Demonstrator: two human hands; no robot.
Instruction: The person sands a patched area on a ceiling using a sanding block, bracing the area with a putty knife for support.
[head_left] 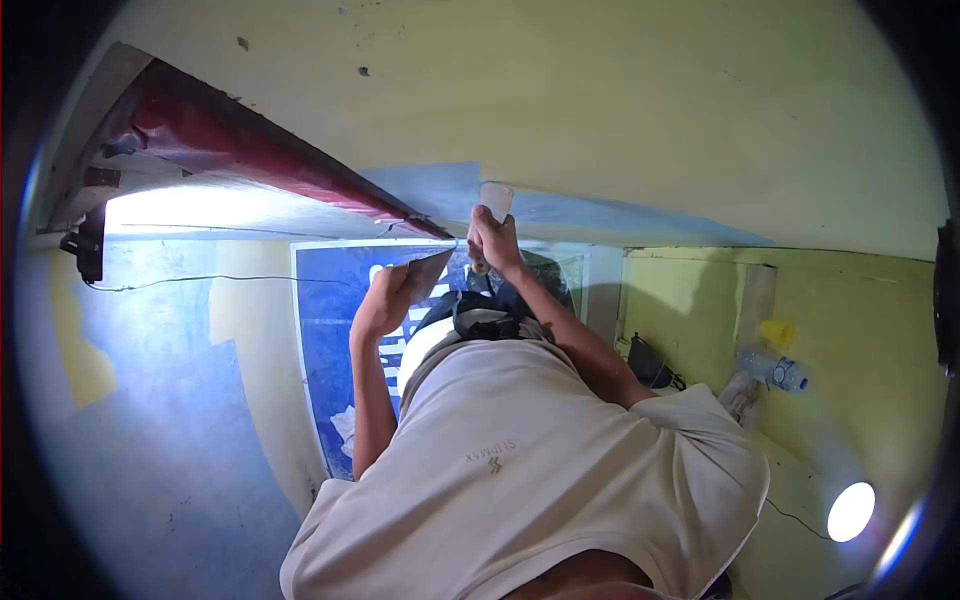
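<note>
Overhead, a co-worker's hands [385, 300] hold trowel [425, 270] against ceiling [600, 120].

Room interior under repainting. Walls [150, 420] beside the blue signboard [335, 330] carry patchy blue and yellow coats. A loose wire [200, 283] runs up to the signboard. A bare lamp [850, 512] glows well apart from it.

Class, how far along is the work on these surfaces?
Done: most of the upper surface looks yellow-green. In hand: a person's raised hand holds a white tool at the blue strip. Left: that strip and the largely blue left wall, it seems.
</note>
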